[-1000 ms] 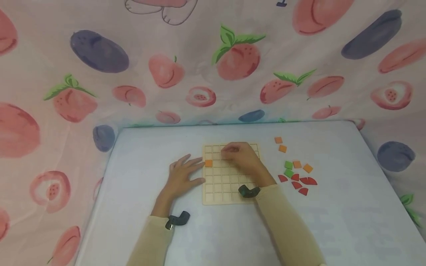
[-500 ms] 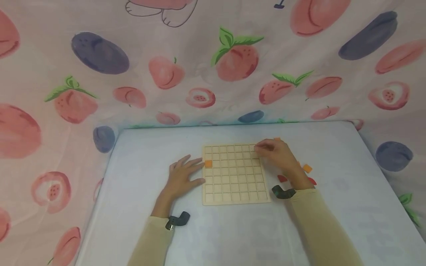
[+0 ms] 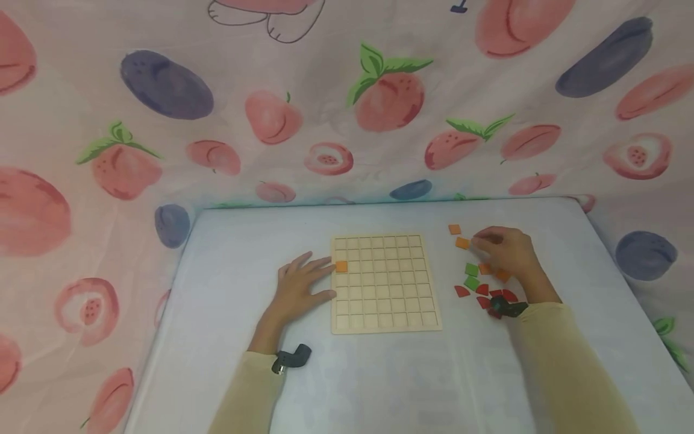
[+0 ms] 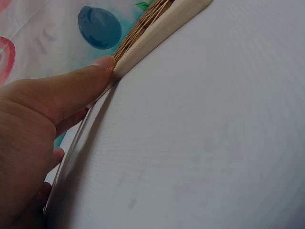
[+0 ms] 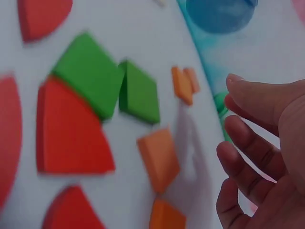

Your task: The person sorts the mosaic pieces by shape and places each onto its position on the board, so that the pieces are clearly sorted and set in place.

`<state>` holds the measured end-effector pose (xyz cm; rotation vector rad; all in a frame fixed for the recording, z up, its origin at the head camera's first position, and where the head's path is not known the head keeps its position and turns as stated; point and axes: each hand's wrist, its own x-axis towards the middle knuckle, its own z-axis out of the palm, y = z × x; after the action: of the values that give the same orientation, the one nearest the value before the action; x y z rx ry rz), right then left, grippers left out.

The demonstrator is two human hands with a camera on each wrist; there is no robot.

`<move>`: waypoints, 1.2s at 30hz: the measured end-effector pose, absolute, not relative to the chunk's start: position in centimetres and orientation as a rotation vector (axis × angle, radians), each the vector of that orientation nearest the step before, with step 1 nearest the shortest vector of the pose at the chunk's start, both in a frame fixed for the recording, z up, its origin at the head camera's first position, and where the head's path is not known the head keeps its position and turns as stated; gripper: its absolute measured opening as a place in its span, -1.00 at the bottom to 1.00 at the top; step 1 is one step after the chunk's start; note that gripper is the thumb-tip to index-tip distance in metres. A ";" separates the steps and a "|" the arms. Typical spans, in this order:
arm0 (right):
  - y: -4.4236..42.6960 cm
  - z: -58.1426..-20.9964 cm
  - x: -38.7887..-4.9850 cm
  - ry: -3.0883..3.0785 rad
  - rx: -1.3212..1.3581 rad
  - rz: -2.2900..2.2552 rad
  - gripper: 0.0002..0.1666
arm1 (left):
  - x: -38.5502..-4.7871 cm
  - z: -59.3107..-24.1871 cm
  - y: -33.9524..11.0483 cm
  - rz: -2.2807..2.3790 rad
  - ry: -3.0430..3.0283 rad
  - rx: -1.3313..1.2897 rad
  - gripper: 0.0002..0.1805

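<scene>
The right hand (image 3: 506, 250) is over the right part of the table (image 3: 379, 374), with its fingers loosely bent and, as far as I can see, with nothing in them. In the right wrist view the thumb and the first finger lie close together at the tips, and no piece shows between them.

The relation which matters most, in my judgement, is between these fingertips and one orange square (image 3: 462, 243). It lies flat on the table just to the left of them, so the way to it is short, toward the left and down. From the right wrist view the fingers seem apart from it. It looks about equal on all sides, so it has no long axis; it is only turned slightly. A second orange square (image 3: 454, 229) lies beside it, a little farther and more left.

The right hand is clearly the nearer one. The left hand (image 3: 300, 292) is well apart, on the other side of the wooden board (image 3: 386, 283), with fingers spread and tips resting at its left edge, beside the orange square in the board (image 3: 341, 266). Green squares (image 3: 472, 283) and red pieces (image 3: 461, 291) lie nearer to the person.
</scene>
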<state>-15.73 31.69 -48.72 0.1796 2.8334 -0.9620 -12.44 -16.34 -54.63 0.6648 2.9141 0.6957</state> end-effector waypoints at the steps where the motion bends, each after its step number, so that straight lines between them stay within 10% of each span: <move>1: 32.0 -48.9 -15.7 2.828 0.195 -0.956 -0.44 | -12.4 -54.7 -16.3 0.692 2.914 0.666 -0.29; 36: 31.5 -51.6 -17.2 2.626 0.335 -1.055 -0.37 | -12.3 -54.2 -16.2 0.733 2.900 0.663 -0.30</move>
<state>-17.19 31.52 -51.63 0.3352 2.6264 -1.0550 -12.26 -16.20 -54.21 0.6631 2.9002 0.7331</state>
